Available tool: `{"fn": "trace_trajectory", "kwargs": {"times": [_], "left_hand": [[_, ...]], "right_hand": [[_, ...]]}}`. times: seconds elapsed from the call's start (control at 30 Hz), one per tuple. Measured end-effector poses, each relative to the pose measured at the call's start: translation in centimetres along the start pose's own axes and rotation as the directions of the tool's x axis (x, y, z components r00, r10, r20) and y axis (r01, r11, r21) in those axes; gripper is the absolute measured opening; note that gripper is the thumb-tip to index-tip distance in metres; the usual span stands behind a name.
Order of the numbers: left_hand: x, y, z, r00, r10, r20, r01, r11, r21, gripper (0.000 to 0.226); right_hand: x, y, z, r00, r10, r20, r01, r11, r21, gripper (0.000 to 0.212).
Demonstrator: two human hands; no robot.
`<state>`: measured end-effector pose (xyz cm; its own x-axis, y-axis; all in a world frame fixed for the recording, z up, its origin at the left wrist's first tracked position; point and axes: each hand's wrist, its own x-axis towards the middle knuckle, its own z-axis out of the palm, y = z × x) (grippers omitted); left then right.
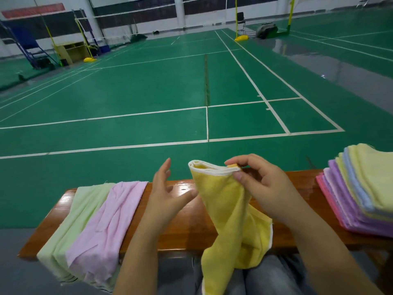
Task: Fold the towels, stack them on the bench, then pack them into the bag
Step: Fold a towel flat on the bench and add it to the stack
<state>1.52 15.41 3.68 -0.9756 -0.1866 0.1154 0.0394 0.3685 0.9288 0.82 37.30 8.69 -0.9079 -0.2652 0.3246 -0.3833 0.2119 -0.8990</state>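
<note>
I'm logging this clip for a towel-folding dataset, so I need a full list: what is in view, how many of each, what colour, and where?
Yellow towel: one, yellow with white edging, held up over the bench middle, hanging to the lap.
Unfolded towels: two, pale green and pink, draped over the bench's left end.
Folded stack: one pile, count unclear; pink, purple, blue and yellow layers, bench's right end.
Bench: one, glossy brown wood, across the foreground.
Court floor: green with white lines, beyond the bench.
Net posts: yellow, far back.
Bag: none visible.
Hands: left hand open beside the towel; right hand pinches its top edge.
</note>
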Motion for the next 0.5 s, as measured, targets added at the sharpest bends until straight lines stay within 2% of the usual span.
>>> {"fn": "trace_trajectory", "kwargs": {"times": [0.03, 0.1, 0.2, 0.27, 0.4, 0.5], "left_hand": [[0.5, -0.6, -0.1, 0.995, -0.045, 0.092, 0.051, 0.996, -0.071, 0.102], [1.2, -1.5, -0.1, 0.975, -0.038, 0.219, 0.089, 0.970, -0.226, 0.106], [2.5, -1.9, 0.1, 0.951, -0.003, 0.309, 0.143, 0.890, -0.433, 0.082], [3.2, -1.6, 0.0, 0.939, 0.041, 0.342, 0.137, 0.867, -0.479, 0.065], [3.7, 0.5, -0.2, 0.966, 0.081, 0.245, 0.033, 0.903, -0.429, 0.022], [4.6, 4.1, -0.6, 0.977, 0.181, 0.115, -0.128, 0.924, -0.361, 0.017]], "right_hand": [[0.0, -0.2, -0.2, 1.000, 0.000, 0.015, -0.001, 1.000, 0.028, 0.025], [0.0, -0.6, -0.5, 0.999, -0.005, 0.039, 0.002, 0.997, 0.078, 0.025], [0.0, -0.8, -1.2, 0.998, -0.009, 0.063, 0.003, 0.996, 0.093, 0.026], [0.2, -0.6, -1.9, 0.999, 0.001, 0.050, -0.007, 0.994, 0.111, 0.026], [1.4, 0.0, -3.6, 0.998, 0.027, -0.054, -0.022, 0.995, 0.097, 0.027], [3.5, -0.4, -5.0, 0.994, -0.001, -0.109, 0.000, 1.000, -0.001, 0.026]]}}
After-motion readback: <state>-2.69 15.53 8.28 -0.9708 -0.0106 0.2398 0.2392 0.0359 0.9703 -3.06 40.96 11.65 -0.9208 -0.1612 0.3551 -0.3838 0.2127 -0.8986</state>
